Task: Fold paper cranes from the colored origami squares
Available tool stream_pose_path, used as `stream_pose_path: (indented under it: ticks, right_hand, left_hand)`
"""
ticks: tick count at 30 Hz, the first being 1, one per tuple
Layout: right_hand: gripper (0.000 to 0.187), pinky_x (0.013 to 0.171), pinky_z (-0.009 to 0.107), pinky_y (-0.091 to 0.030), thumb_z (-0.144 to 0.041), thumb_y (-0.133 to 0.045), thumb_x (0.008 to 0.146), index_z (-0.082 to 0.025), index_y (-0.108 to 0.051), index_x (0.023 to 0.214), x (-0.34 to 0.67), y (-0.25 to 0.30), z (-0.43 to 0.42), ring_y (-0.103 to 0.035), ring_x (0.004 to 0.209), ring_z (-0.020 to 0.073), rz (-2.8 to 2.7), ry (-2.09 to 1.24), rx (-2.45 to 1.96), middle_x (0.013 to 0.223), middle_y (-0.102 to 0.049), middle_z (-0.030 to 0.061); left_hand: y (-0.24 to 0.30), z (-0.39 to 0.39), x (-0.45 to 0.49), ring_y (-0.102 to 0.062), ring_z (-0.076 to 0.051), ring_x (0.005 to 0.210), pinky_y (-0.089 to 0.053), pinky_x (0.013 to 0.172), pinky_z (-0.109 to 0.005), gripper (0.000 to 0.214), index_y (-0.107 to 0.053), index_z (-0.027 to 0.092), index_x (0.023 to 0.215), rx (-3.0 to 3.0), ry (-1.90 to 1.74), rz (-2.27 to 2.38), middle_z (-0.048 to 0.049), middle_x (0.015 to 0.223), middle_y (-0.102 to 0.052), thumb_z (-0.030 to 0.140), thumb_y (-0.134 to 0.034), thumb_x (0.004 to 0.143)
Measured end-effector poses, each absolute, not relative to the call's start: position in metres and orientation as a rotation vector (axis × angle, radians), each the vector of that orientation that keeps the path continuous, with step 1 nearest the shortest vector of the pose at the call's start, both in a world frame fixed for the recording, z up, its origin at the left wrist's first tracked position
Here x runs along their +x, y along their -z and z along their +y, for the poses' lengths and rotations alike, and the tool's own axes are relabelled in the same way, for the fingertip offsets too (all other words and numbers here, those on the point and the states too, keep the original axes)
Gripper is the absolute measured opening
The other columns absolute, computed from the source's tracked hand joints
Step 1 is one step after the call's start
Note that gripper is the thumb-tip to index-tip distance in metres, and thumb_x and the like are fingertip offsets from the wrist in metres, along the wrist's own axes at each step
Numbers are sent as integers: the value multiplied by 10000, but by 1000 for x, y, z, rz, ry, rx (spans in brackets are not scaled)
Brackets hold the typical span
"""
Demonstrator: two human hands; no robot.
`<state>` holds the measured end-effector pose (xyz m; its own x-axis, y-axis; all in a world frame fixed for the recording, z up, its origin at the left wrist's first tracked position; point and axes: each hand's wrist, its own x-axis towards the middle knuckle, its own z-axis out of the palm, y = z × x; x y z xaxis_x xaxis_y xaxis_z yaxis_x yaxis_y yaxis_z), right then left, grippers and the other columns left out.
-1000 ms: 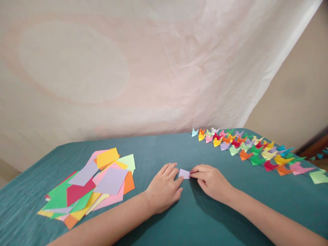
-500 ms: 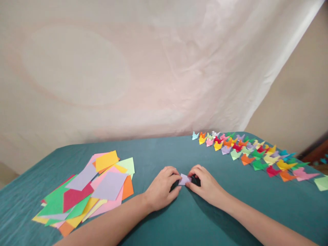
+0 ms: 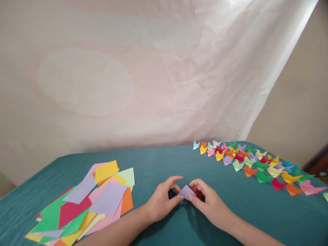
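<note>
A small lilac folded paper [image 3: 187, 191] is held between my two hands above the cloth, one point facing up. My right hand [image 3: 208, 201] pinches its right side, the thumb in front and the curled fingers behind. At the left corner is my left hand [image 3: 164, 198]: its thumb presses the paper, its index finger stretches out above, and another finger curls behind. The far side of the paper and some fingertips are hidden.
A loose pile of coloured paper sheets [image 3: 109, 198] lies to the left. Several folded paper birds [image 3: 263, 177] stand in rows on the right. The teal cloth [image 3: 159, 160] covers the table; a pale curtain [image 3: 153, 85] hangs behind.
The lilac paper has turned so that a point faces up. My left index finger has lifted away from it. The view has tilted up slightly, so the table sits lower.
</note>
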<state>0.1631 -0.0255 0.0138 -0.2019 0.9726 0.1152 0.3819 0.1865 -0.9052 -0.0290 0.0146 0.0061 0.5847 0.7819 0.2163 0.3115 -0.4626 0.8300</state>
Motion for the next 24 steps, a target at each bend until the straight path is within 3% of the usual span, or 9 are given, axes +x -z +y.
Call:
stream_pose_path:
  ticks: [6, 11, 15, 17, 20, 24]
  right_hand:
    - [114, 648, 248, -398, -219, -497, 828, -182, -480, 935, 160, -14, -32, -484, 687, 125, -1749, -1049, -1242, 773, -519, -16]
    - [160, 619, 237, -391, -319, -513, 855, -183, -516, 940, 162, -16, -38, -480, 674, 124, -1839, -1058, -1198, 762, -523, -17]
    - [277, 624, 246, -392, -373, -379, 925, -181, -554, 828, 169, -18, -33, -490, 660, 129, -1880, -1004, -1187, 708, -529, -10]
    - [292, 667, 257, -413, -332, -320, 947, -185, -563, 881, 174, -17, -30, -527, 709, 139, -1846, -940, -1207, 756, -565, 7]
    - [209, 744, 272, -442, -225, -408, 907, -205, -520, 1081, 180, -13, -25, -561, 807, 145, -1903, -820, -1125, 927, -589, 37]
    - [304, 825, 295, -440, -106, -436, 848, -223, -528, 1113, 181, -7, -23, -543, 955, 162, -2154, -653, -871, 1064, -553, 70]
  left_hand:
    - [-11, 15, -26, -565, -151, 844, -410, 834, -295, 428, -490, 166, 1197, 1885, -855, 835, -27, 864, -601, 142, -587, 781]
    - [-15, 13, -25, -553, -145, 817, -410, 801, -286, 387, -499, 146, 1172, 1778, -862, 781, -29, 841, -586, 185, -583, 796]
    - [-14, 12, -24, -549, -135, 779, -413, 775, -280, 411, -477, 141, 1170, 1676, -850, 740, -23, 816, -580, 252, -610, 797]
    - [-12, 13, -24, -552, -129, 751, -417, 756, -276, 445, -458, 143, 1181, 1627, -813, 716, -20, 795, -585, 278, -628, 792]
    - [-8, 15, -25, -565, -131, 735, -425, 730, -273, 524, -415, 148, 1219, 1580, -735, 673, -25, 789, -605, 294, -655, 776]
    - [-7, 16, -26, -585, -136, 758, -433, 723, -263, 597, -377, 157, 1251, 1568, -653, 644, -27, 806, -628, 286, -678, 752]
